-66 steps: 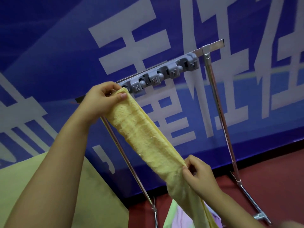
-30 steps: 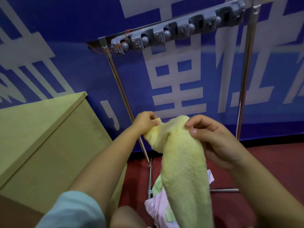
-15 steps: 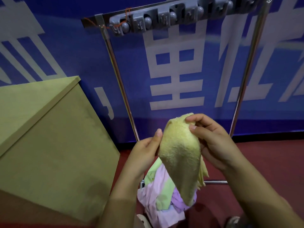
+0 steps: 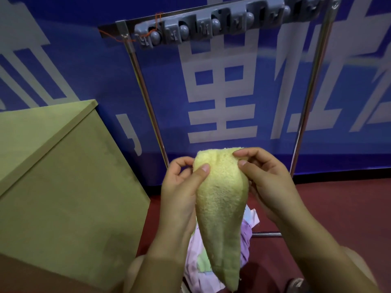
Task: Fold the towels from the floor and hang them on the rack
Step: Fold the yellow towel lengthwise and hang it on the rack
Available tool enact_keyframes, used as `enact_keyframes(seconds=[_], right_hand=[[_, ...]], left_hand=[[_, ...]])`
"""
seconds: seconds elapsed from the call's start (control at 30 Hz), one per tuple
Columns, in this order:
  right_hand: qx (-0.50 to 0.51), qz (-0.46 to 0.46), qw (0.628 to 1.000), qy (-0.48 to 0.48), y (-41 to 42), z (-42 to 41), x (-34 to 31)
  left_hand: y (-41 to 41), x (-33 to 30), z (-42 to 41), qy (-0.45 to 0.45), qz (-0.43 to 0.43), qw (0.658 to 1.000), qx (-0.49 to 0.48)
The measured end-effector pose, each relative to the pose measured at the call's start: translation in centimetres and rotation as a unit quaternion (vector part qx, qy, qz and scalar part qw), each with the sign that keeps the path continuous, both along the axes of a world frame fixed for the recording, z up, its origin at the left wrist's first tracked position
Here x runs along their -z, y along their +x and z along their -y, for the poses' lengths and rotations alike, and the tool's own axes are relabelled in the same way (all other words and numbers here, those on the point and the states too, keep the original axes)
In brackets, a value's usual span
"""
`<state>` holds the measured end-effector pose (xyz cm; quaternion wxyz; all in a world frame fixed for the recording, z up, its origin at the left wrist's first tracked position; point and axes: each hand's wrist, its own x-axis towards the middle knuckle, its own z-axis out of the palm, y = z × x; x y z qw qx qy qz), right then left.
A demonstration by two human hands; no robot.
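Yellow terry cloth fills the middle of my view: the yellow towel (image 4: 220,204) hangs folded in front of the rack (image 4: 224,26), well below its grey clip bar, tapering down to a narrow tip. My left hand (image 4: 179,187) pinches the towel's upper left corner, thumb on the front face and fingers curled behind it. My right hand (image 4: 264,178) pinches the upper right corner the same way, thumb and forefinger closed on the fold. Below the towel, at the foot of the rack, a heap of pink and green towels (image 4: 198,265) lies on the red floor (image 4: 338,208); I think there are several, though the yellow one hides most of it. Left of the rack stands a tan box (image 4: 53,176).
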<state>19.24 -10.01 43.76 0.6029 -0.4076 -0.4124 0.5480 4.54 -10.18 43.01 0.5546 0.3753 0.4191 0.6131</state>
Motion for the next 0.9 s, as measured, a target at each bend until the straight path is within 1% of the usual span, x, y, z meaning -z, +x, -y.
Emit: enact_keyframes(seconds=[0.13, 0.27, 0.33, 0.43, 0.57, 0.63, 0.73, 0.8, 0.9], right_hand=[[-0.007, -0.013, 1.000, 0.015, -0.2, 0.0, -0.7], [-0.038, -0.044, 0.998, 0.016, -0.5, 0.0, -1.4], [-0.064, -0.071, 0.995, 0.020, -0.8, 0.0, -1.9], [-0.093, -0.109, 0.989, 0.019, -1.0, -0.2, -2.8], [-0.102, -0.141, 0.985, 0.009, -0.6, -0.8, -3.7], [-0.102, -0.158, 0.982, 0.006, -0.2, -1.0, -4.1], [-0.107, -0.187, 0.976, 0.013, 0.5, -0.8, -4.6], [-0.113, -0.178, 0.977, 0.024, 0.9, -0.5, -4.6], [-0.126, -0.126, 0.983, 0.043, 1.4, 0.0, -4.0]], left_hand=[[-0.4, -1.1, 0.1, 0.034, -0.022, 0.999, 0.013], [-1.2, -1.6, -0.6, 0.051, -0.077, 0.994, -0.057], [-1.3, -1.7, -0.7, 0.038, -0.055, 0.996, -0.059], [-1.4, -1.8, 0.0, 0.033, -0.025, 0.999, -0.023], [-1.4, -2.4, 1.0, 0.089, -0.027, 0.994, 0.057], [-1.2, -3.1, 1.0, 0.113, -0.036, 0.991, 0.069], [-0.6, -4.8, 0.8, 0.121, -0.026, 0.990, 0.069], [-0.2, -5.9, 0.6, 0.121, -0.034, 0.989, 0.078], [0.2, -7.3, -0.2, 0.105, -0.052, 0.989, 0.086]])
